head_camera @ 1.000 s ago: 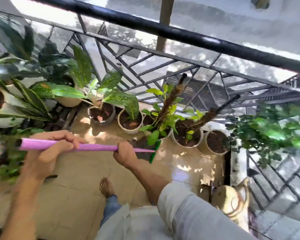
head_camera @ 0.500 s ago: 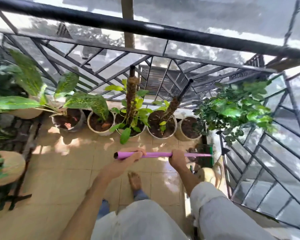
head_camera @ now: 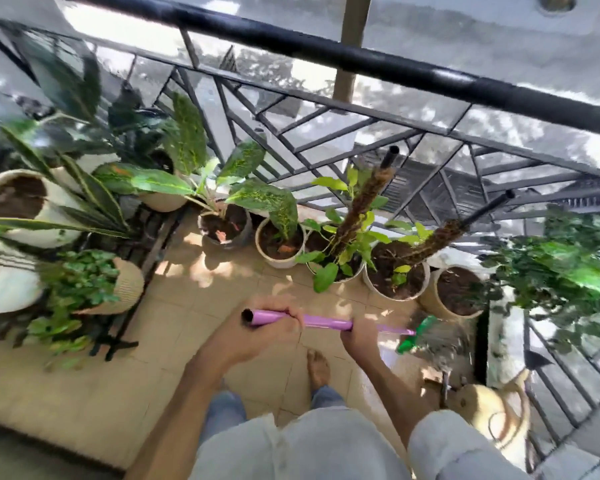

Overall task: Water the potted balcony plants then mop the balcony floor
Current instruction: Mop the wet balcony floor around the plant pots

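Mop handle (head_camera: pixel 326 321) gripped in both my hands: left hand (head_camera: pixel 257 336) near top end, right hand (head_camera: pixel 359 336) lower. Mop head (head_camera: pixel 433 341) on tiled floor (head_camera: pixel 194 306), beside potted plants (head_camera: pixel 340 244), blurred.

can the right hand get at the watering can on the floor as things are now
Probably not right away: the right hand is shut on the purple mop handle. The watering can sits low beside the right leg with nothing covering it.

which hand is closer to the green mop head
Right. The right hand grips the purple handle just short of the green mop head. The left hand holds the handle's far open end, farther from it.
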A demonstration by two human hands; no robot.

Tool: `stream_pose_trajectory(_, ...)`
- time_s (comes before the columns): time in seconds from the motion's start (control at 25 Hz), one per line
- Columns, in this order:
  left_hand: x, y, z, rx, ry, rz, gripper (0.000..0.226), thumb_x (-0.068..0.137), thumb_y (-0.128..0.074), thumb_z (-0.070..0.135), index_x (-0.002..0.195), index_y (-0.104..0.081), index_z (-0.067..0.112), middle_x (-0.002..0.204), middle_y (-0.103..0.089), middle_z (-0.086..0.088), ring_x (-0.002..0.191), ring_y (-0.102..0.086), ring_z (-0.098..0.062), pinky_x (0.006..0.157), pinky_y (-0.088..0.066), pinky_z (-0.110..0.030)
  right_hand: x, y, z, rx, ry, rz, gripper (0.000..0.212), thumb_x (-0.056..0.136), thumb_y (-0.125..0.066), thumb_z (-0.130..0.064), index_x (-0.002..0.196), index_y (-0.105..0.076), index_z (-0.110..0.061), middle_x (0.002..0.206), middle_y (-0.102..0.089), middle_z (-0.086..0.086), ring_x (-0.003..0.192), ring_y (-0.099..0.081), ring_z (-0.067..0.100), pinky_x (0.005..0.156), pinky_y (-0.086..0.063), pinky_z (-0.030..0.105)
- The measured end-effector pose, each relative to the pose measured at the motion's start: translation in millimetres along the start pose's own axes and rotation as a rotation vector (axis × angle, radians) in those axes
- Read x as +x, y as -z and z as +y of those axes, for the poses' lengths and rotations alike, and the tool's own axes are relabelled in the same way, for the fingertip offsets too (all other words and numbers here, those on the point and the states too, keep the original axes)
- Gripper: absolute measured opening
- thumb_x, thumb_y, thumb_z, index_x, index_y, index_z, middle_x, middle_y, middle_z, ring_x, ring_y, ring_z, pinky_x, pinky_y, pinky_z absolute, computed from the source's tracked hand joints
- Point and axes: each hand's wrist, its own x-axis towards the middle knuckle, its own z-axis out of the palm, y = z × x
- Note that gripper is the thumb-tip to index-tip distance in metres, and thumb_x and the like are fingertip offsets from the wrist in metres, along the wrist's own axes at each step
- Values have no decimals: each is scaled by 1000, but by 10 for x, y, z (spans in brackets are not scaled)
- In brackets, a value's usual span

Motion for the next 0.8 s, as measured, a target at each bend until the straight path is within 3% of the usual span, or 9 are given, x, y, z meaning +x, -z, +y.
stream_pose_trajectory(0.16, -534, 860, -341, -12, 40, 172, 19, 86, -71, 40, 99, -84, 36, 101, -82, 13, 99, -75, -4, 91, -58, -33, -122, -555, -1054, -32, 84, -84, 21, 102, -55, -5, 115, -67, 6, 122, -72, 25, 116, -66, 34, 96, -45, 40)
stream_pose_trajectory(0.32, -1275, 1935, -764, -31, 60, 368, 27, 81, -70, 51, 100, -84, 37, 94, -81, 5, 94, -74, -24, 89, -59, -48, -463, -1165, -2290, -125, 204, -86, 16, 102, -56, -12, 110, -69, -7, 117, -74, 16, 113, -68, 31, 81, -41, 35)
stream_pose_trajectory(0.44, -1833, 2749, -942, -39, 25, 474, 27, 81, -71, 47, 97, -85, 30, 88, -78, -5, 88, -71, -37, 82, -60, -57, -692, -1604, -3274, -122, 294, -117, 24, 103, -55, -12, 119, -69, 0, 123, -73, 18, 117, -68, 34, 87, -45, 37)
stream_pose_trajectory(0.52, -2254, 3318, -1093, -62, 7, 560, 25, 82, -72, 42, 95, -84, 25, 83, -76, -6, 79, -68, -39, 76, -59, -59, -879, -1957, -4004, -153, 385, -148, 27, 105, -53, -11, 123, -67, 3, 129, -71, 22, 121, -66, 34, 98, -43, 40)
stream_pose_trajectory(0.68, -2836, 3883, -1277, -67, -13, 692, 27, 81, -71, 40, 95, -82, 19, 91, -78, -8, 89, -69, -46, 77, -58, -60, -1112, -2377, -4823, -245, 551, -124, 28, 107, -51, -16, 127, -64, -1, 132, -68, 18, 123, -64, 29, 96, -39, 34)
stream_pose_trajectory(0.8, -3303, 4022, -1426, -47, 0, 812, 24, 84, -70, 41, 96, -82, 24, 94, -79, -4, 90, -72, -34, 78, -56, -50, -1263, -2688, -5277, -315, 651, -171, 30, 108, -50, -17, 131, -63, -3, 138, -65, 16, 130, -59, 28, 102, -36, 33)
